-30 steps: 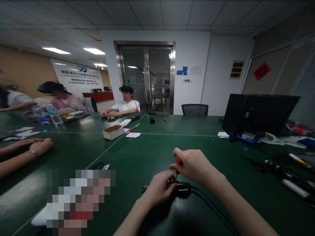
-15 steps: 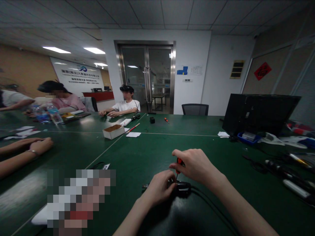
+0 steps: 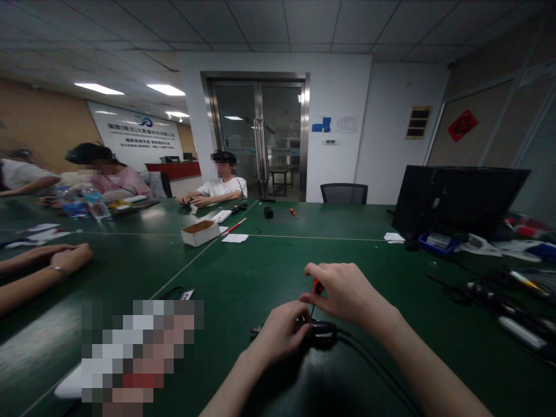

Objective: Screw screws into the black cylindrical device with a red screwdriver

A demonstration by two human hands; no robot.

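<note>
The right hand (image 3: 343, 289) has its fingers curled closed on a red-and-black screwdriver (image 3: 318, 286), shaft pointing down at a black corded device (image 3: 325, 332) just below that hand. The left hand (image 3: 283, 329), fingers bent inward, grips the device against the glossy green surface (image 3: 243, 275), which pale seams cross beyond and left of the hands. Farther ahead to the left sits an open-topped box (image 3: 200, 234); to the right, a black monitor (image 3: 460, 200). Beyond the surface, straight ahead, stand glass double doors (image 3: 237, 136) in a white wall (image 3: 339, 87).
</note>
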